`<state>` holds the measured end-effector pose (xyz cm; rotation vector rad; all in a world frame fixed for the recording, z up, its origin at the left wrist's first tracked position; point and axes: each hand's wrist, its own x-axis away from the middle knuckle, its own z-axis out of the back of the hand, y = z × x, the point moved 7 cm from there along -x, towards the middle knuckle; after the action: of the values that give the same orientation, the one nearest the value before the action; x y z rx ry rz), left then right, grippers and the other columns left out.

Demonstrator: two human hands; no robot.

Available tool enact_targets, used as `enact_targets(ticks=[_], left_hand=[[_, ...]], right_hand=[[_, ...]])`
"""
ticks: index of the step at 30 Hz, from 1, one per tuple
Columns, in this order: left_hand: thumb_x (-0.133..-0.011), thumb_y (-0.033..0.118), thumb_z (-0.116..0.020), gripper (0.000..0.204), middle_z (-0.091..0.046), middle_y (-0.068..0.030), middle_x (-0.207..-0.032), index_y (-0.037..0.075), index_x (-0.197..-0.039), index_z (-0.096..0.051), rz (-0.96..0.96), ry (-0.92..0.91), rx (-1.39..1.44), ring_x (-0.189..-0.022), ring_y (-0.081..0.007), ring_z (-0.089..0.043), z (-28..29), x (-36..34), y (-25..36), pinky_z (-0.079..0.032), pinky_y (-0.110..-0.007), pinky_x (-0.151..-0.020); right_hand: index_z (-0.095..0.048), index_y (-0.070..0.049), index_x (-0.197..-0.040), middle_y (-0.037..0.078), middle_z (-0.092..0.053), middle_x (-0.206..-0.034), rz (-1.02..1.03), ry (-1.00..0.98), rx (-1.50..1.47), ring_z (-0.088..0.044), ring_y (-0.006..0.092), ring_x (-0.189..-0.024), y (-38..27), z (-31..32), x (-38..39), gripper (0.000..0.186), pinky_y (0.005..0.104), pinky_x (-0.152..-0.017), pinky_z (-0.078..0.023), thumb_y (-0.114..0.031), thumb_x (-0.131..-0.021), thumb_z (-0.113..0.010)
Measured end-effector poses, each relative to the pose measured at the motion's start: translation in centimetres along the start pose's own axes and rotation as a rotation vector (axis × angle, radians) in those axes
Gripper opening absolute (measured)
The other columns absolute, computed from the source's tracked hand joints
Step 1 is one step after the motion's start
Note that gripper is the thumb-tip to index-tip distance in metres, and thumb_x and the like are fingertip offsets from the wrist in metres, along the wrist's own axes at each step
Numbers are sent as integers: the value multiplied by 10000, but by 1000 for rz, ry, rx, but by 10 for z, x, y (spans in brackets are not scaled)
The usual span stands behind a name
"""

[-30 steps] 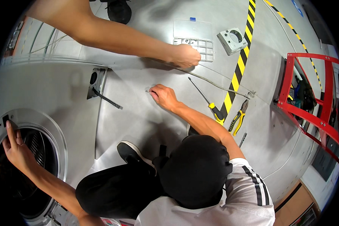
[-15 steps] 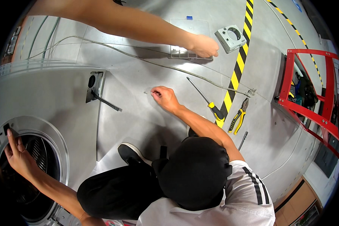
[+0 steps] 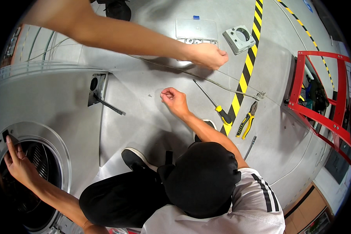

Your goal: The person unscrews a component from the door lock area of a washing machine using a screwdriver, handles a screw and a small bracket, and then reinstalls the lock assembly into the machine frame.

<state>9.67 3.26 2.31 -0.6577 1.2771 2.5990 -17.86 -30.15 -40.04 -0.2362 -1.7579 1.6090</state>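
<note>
My left hand (image 3: 21, 167) is at the rim of a front-loading washing machine's round opening (image 3: 64, 154). Its index finger stretches out to a dark slot (image 3: 6, 135) in the rim, and the other fingers are loosely bent. My right hand (image 3: 176, 103) is just above the grey floor, thumb and fingers pinched together; whatever they hold, if anything, is too small or hidden to name. Left of those fingertips lies a tiny screw-like piece (image 3: 150, 95). A co-worker's hand (image 3: 208, 56), curled, reaches in from the upper left over a clear compartment box (image 3: 197, 29).
To the right lie a yellow-black screwdriver (image 3: 223, 116), pliers (image 3: 248, 121) and a dark rod (image 3: 251, 147). A grey housing with a round hole (image 3: 240, 39) rests beside striped floor tape (image 3: 247, 70). A cable (image 3: 171, 67) crosses the floor. Far right stands a red metal frame (image 3: 323, 117).
My right hand has shifted slightly right, away from the tiny piece. The co-worker's hand has moved a little nearer, uncovering compartments, and a dark shoe has appeared at the top. My left hand stays put.
</note>
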Motion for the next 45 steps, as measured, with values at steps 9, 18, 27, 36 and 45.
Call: enact_targets(ticks=[9, 18, 27, 36, 45], left_hand=[[-868, 172, -645, 322, -586, -161, -1058, -103, -1014, -565, -2, -19, 48, -1015, -181, -575, -3, 0, 5, -474, -296, -925], [-845, 188, -678, 361, -596, -153, -1071, -93, -1038, -559, 9, -33, 112, -1023, -178, -573, -4, -2, 2, -457, -287, -925], [-849, 170, -673, 342, -595, -113, -1006, -84, -1059, -580, -142, -37, -102, -949, -148, -572, -3, 0, 7, -459, -251, -838], [-829, 173, -698, 320, -608, -119, -1014, -48, -1035, -593, 11, 32, 107, -962, -179, -593, -11, 16, 18, -471, -304, -872], [-814, 150, -711, 369, -611, -110, -1012, -46, -1094, -571, 12, 35, 186, -953, -169, -603, -18, 24, 33, -487, -281, -829]], right_hand=[[-607, 16, -914, 41, -647, -759, -155, 49, -226, -629, 98, -653, 10, 3, 7, 167, 228, -583, -489, -120, -829, -653], [-562, 3, -930, 63, -640, -802, -263, 62, -540, -589, 103, -673, 11, 9, 0, 162, 222, -590, -458, -75, -822, -656], [-558, 8, -1001, 131, -649, -923, -322, 36, -860, -610, 143, -728, -9, 18, -2, 172, 243, -616, -504, -39, -851, -626], [-585, 64, -1083, 202, -630, -1043, -183, -244, -815, -647, 220, -864, -91, -3, 8, 246, 288, -712, -536, -3, -848, -611], [-612, 40, -1010, 201, -652, -964, -55, -449, -640, -665, 237, -787, -150, -16, 26, 170, 318, -693, -552, 47, -843, -582]])
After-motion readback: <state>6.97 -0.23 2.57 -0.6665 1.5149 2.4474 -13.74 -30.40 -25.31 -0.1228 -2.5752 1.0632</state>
